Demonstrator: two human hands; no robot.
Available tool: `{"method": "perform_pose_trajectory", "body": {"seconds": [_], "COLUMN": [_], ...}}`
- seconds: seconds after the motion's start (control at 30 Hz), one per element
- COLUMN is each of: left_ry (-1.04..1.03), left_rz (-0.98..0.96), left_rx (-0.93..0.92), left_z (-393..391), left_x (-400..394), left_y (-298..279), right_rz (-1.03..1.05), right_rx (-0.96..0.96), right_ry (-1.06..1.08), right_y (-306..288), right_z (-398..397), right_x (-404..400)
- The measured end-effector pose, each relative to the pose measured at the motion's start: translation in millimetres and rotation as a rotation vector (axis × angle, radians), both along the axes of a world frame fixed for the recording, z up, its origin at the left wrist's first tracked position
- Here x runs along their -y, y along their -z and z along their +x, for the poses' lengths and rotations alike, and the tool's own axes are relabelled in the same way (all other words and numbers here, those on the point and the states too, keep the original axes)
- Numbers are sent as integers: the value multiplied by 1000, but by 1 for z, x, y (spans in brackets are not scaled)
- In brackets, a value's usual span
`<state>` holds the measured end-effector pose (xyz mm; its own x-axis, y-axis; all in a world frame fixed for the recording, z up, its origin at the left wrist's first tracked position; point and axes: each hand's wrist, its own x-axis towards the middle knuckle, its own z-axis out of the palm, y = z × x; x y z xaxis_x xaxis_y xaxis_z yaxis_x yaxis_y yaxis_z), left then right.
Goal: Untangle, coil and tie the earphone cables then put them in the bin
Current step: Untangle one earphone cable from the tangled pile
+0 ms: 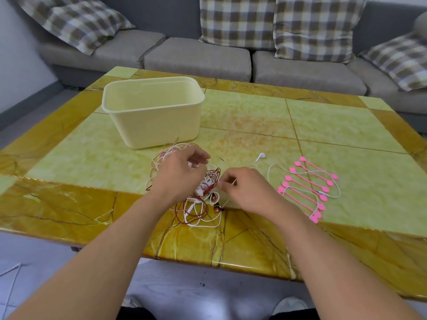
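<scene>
My left hand and right hand each pinched strands of the tangle. The bin stood just beyond.

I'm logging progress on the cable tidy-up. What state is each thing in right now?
Bin: upright, open, nothing seen inside.
Earphone cables: white and red-brown ones tangled in a heap.
White earbud: lying loose on the table, its cable running across the ties.
Pink ties: unused, laid in a row.
Left hand: fingers curled in the tangle.
Right hand: pinching a white cable.
</scene>
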<state>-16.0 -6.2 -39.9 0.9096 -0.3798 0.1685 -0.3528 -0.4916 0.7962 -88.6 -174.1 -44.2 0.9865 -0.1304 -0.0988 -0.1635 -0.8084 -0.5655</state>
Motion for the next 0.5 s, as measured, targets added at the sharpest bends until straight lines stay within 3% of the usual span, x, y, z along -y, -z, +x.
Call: {"method": "perform_pose_trajectory", "body": {"seconds": [0.13,0.5], "left_ry": [73,-42], "left_rz": [272,414], "left_rx": [5,96], "left_z": [0,9], "left_x": [-3,-8], "left_y": [12,19], "right_rz": [249,949], "right_rx": [167,449], "right_ry": [76,325], "right_y": [-16,-32], "right_z": [-2,-3], "right_x": [7,12]}}
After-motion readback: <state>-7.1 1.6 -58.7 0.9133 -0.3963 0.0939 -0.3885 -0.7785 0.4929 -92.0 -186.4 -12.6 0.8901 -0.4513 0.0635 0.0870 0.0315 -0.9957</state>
